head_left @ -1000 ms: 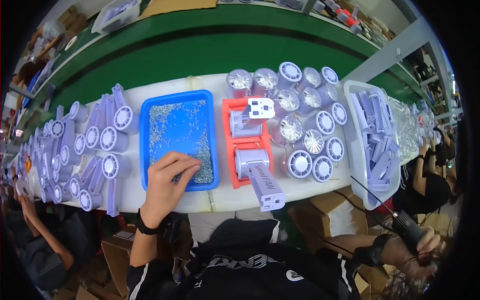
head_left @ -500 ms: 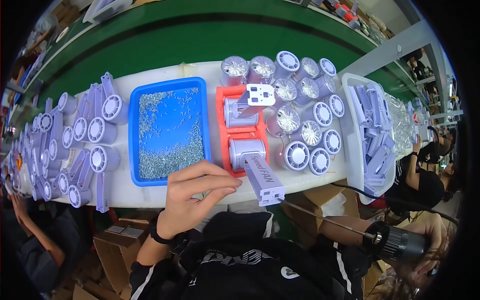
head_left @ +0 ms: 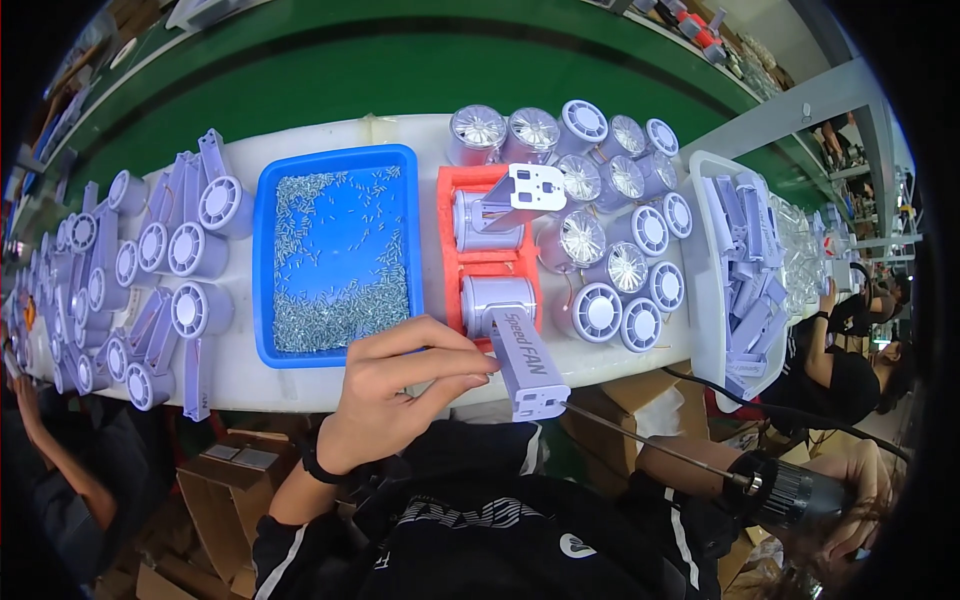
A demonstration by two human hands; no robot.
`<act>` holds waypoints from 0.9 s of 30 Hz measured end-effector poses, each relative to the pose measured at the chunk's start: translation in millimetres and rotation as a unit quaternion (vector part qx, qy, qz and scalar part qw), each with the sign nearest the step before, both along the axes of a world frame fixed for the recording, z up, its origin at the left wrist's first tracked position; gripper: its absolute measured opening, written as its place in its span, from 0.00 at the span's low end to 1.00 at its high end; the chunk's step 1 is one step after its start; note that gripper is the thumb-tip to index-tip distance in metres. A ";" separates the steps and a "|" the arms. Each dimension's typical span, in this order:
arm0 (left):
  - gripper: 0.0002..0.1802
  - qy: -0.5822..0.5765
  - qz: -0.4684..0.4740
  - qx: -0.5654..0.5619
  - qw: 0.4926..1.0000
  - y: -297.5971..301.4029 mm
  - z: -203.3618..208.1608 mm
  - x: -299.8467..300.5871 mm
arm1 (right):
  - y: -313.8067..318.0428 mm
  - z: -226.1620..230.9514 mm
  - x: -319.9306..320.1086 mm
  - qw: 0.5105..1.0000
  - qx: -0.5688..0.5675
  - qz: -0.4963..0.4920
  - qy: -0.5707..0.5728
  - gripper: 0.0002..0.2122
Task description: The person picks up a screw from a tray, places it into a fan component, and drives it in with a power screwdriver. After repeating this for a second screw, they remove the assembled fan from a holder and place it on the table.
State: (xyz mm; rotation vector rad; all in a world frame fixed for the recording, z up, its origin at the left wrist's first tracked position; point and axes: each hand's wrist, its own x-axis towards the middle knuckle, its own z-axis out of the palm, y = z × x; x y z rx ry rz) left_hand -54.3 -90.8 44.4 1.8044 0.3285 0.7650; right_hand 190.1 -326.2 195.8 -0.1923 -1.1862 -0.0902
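My right hand [head_left: 855, 505] grips the black body of an electric screwdriver [head_left: 797, 492] at the lower right. Its long thin shaft slants up-left, and the tip meets the end of a lilac fan handle [head_left: 528, 365]. That handle juts toward me from a round lilac housing [head_left: 495, 298] seated in a red holder [head_left: 452, 265]. My left hand [head_left: 405, 385] has thumb and fingers drawn together at the handle's left side; whatever they pinch, if anything, cannot be made out. A second housing with an upright handle [head_left: 537, 188] sits in the holder's far slot.
Left of the holder stands a blue tray [head_left: 265, 260] of small screws. Clear-topped and lilac fan housings [head_left: 597, 312] crowd the right, beside a white bin [head_left: 708, 300] of handles. Assembled fans [head_left: 200, 310] cover the left. A black cable [head_left: 770, 402] crosses the lower right.
My left fingertips have come a little closer to the handle's side. The screwdriver tip remains at the handle's end, and the whole view has shifted slightly.
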 end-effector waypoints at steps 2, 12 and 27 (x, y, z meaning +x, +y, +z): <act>0.10 0.003 0.000 0.007 1.000 -1.1 -0.6 1.3 | -0.8 1.6 0.5 1.000 0.004 -0.018 0.004 0.08; 0.12 0.006 -0.009 0.012 1.000 -1.3 -4.0 2.5 | 0.8 -3.0 1.1 0.999 0.012 0.030 -0.008 0.09; 0.10 -0.015 -0.004 0.014 1.000 -8.2 -1.9 8.5 | 6.7 -11.9 -15.7 0.953 -0.013 -0.299 0.039 0.12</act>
